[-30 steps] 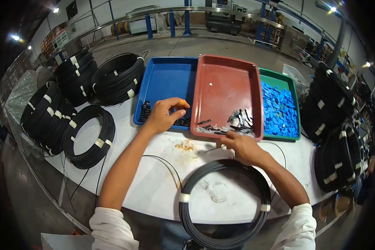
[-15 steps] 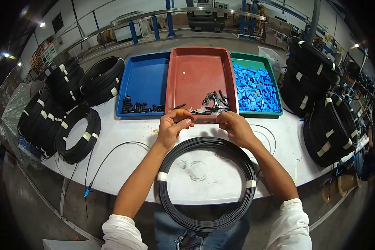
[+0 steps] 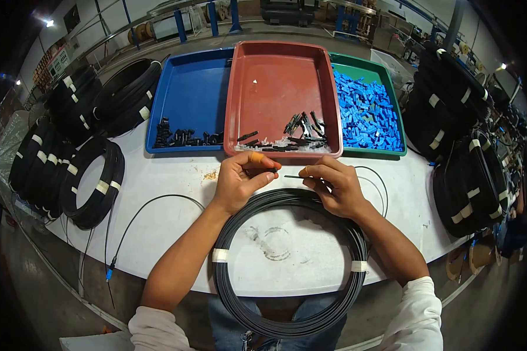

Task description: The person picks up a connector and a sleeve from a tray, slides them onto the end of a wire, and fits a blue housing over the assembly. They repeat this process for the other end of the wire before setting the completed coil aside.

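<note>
My left hand [image 3: 240, 180] pinches a small black part [image 3: 273, 170] between thumb and fingertips, with orange wrapping on a finger. Facing it, my right hand [image 3: 335, 186] grips a thin black cable end [image 3: 294, 176] that points left at the part; a small gap separates them. Beneath both hands lies a large black cable coil [image 3: 231, 292] bound with white tape, its near side over the table edge. Just beyond my hands, the red tray [image 3: 284, 76] holds black pieces and clear bits near its front.
A blue tray [image 3: 193, 82] with small black parts stands left of the red one, a green tray [image 3: 399, 131] with blue connectors right. Taped black coils [image 3: 93, 184] are at the left, more coils [image 3: 471, 181] at the right. A blue-tipped cable [image 3: 112, 266] crosses the left table edge.
The view has shifted, with the trays now higher in it. My right hand's cable end now shows plainly, apart from the part in my left hand.
</note>
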`<action>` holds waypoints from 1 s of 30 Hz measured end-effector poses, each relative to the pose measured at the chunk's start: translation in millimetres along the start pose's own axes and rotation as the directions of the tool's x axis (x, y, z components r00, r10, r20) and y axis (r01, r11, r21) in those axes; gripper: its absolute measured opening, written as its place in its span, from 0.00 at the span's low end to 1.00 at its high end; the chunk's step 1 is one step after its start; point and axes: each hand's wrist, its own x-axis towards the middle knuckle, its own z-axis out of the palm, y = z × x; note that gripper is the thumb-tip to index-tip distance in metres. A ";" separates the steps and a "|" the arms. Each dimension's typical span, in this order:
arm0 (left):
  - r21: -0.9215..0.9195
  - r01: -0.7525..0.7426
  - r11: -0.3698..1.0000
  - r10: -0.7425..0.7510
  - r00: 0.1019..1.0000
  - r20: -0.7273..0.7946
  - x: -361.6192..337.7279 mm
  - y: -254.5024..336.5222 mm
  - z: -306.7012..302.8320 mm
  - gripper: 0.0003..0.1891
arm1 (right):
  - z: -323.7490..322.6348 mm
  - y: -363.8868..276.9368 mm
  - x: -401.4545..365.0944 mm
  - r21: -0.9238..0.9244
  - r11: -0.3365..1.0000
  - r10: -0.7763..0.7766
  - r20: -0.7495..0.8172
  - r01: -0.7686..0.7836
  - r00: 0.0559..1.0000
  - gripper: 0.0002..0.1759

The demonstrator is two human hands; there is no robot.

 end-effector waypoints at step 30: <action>0.447 -0.255 0.857 0.205 0.966 0.158 -7.3 8.1 17.2 0.08 | -24.3 -30.7 7.2 -0.213 0.963 0.204 0.167 -0.167 0.964 0.06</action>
